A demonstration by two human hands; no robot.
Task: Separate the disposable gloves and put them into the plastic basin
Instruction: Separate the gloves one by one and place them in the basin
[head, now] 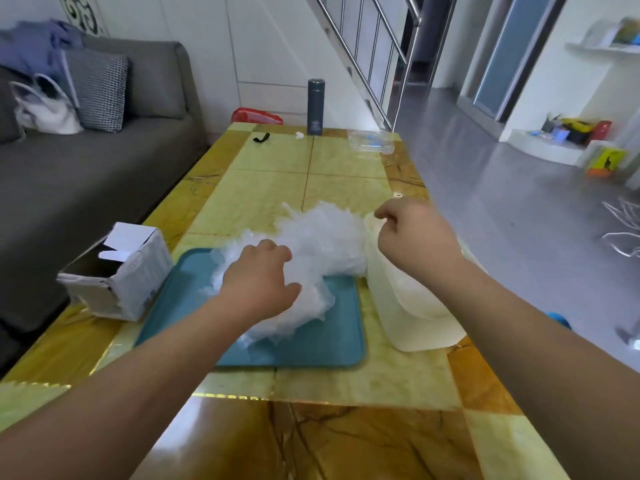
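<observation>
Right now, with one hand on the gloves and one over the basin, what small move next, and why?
Probably move the right hand from over the plastic basin to the glove pile and pinch off one glove. The left hand curls into the pile on the teal tray, steadying it; the gloves there lie bunched, and whether the right hand holds anything is unclear.

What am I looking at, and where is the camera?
No machine here: a person's two bare arms, filmed by one camera worn on the head, looking down. On the table lies a teal tray with a heap of clear disposable gloves. The left hand grips into that heap. The right hand hovers over the white plastic basin, fingers curled; whether it pinches a glove I cannot tell. An open cardboard box stands at left.
</observation>
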